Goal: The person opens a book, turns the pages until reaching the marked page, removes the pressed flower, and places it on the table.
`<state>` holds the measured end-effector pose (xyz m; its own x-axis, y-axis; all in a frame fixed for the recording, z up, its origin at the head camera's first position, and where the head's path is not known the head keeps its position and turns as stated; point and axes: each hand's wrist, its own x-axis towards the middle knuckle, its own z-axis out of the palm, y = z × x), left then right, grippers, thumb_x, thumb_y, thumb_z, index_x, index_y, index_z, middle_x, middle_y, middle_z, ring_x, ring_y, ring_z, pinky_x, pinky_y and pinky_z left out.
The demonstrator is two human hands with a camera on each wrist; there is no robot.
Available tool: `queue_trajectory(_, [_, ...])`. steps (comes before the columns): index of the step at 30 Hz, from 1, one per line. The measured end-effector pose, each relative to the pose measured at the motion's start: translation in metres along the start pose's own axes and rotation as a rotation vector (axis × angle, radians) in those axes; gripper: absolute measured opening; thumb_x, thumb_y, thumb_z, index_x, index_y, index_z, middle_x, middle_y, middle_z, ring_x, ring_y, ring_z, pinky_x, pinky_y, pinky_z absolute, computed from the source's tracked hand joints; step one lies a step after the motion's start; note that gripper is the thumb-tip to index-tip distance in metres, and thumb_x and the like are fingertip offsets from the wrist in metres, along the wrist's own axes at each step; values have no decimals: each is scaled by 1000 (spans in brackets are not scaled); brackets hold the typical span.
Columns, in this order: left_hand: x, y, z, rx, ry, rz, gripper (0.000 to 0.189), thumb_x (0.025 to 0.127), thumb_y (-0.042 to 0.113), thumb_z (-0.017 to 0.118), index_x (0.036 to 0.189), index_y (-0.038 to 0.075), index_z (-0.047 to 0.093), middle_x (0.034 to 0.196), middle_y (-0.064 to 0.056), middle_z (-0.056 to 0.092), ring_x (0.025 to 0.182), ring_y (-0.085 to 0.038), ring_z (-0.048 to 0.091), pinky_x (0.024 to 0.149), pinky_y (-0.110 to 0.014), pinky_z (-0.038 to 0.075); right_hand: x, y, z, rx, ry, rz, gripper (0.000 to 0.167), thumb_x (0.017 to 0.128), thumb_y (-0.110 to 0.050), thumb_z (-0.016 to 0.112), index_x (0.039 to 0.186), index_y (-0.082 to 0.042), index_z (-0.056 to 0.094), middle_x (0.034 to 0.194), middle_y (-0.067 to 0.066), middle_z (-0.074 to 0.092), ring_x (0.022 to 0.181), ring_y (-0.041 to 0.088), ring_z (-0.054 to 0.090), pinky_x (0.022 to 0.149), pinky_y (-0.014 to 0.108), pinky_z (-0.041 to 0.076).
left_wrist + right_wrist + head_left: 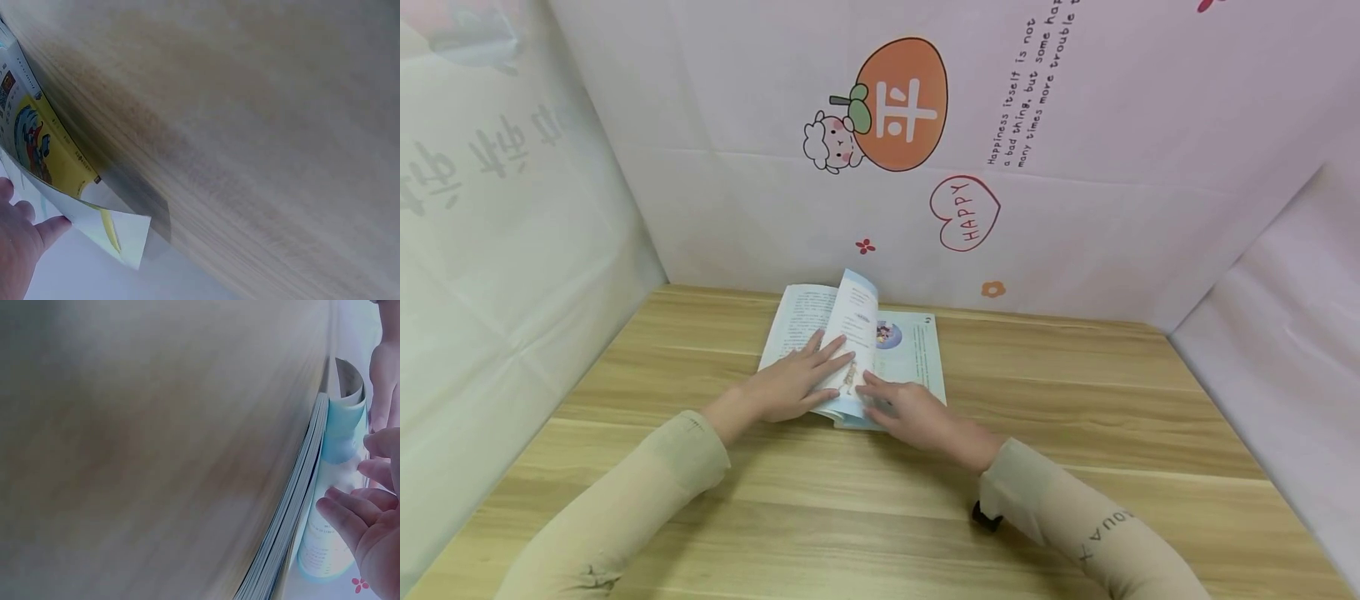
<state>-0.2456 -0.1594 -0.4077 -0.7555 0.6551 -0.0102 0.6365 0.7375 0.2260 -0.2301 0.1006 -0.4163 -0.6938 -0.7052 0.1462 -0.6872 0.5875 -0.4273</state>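
An open book (928, 358) lies on the table, and one of its pages (859, 321) stands up in a curve near the middle. Spread, mostly straight fingers of my left hand (790, 385) rest on the left side and the curved page. My right hand (917, 412) is at that page's lower right edge, its fingers loosely bent. The left wrist view shows the left hand (22, 244) against a bent-up sheet, with a yellow illustrated cover (62, 162) below. In the right wrist view, the right hand's fingers (340, 519) lie close over the rolled page (322, 553).
The wood-grain table (850, 517) stretches around the book. Behind it rises a pale printed backdrop (737, 208), with similar sheets on the left and right sides. A black band (987, 517) shows under the right sleeve.
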Motion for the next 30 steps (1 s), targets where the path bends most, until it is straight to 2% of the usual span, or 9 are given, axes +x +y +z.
queue_trajectory(2, [0,-1,1,10,21,5,63,109,42,47,164,18,28,172,-8,7,154,-42,1,114,-66,29,0,-1,1,11,-8,-5,37,103,-19,65,137,-3,65,151,17,48,51,3,35,73,29,51])
queue_trajectory(8, [1,0,2,25,52,15,61,109,41,49,162,15,34,171,-12,9,154,-43,0,115,-62,29,-1,-4,2,31,-34,-31,37,102,-14,65,136,-2,66,150,18,49,46,1,26,55,24,42])
queue_trajectory(13, [2,1,1,20,35,13,61,109,42,48,163,16,32,172,-9,9,155,-42,0,114,-65,30,0,-9,2,27,-40,-52,36,102,-13,65,136,-1,66,149,18,50,54,0,41,70,27,51])
queue_trajectory(18, [3,1,2,17,1,11,59,109,43,46,163,20,33,171,-5,12,155,-42,1,110,-69,32,2,-14,2,34,-64,-77,35,102,-13,64,135,-1,66,149,17,50,68,11,61,85,34,55])
queue_trajectory(19, [3,1,2,19,-10,7,58,110,43,45,162,21,33,171,-4,13,155,-42,1,110,-70,32,2,-14,2,28,-65,-85,35,102,-13,65,134,-1,67,149,17,51,78,12,65,88,34,55])
queue_trajectory(20, [4,1,3,22,-22,3,58,110,44,44,162,23,34,171,-3,13,155,-41,2,110,-70,32,2,-15,2,23,-65,-92,34,102,-13,65,134,-1,67,149,17,51,81,11,65,89,34,55])
queue_trajectory(26, [4,1,3,34,-72,-41,56,110,46,41,162,27,33,171,-1,14,155,-39,3,111,-75,23,2,-12,0,1,-91,-104,35,102,-14,66,135,-2,67,150,15,50,57,5,44,79,29,53])
queue_trajectory(28, [4,2,2,33,-84,-50,56,110,46,40,163,27,33,171,-2,14,156,-38,3,112,-75,20,0,-10,-1,-17,-96,-93,36,102,-16,66,136,-4,67,150,14,50,63,7,56,82,30,55])
queue_trajectory(30, [4,2,2,33,-88,-55,56,110,47,40,163,27,33,171,-2,14,156,-38,3,113,-75,18,-1,-7,-3,-39,-91,-80,36,102,-17,66,136,-5,67,149,13,52,83,12,68,89,32,55])
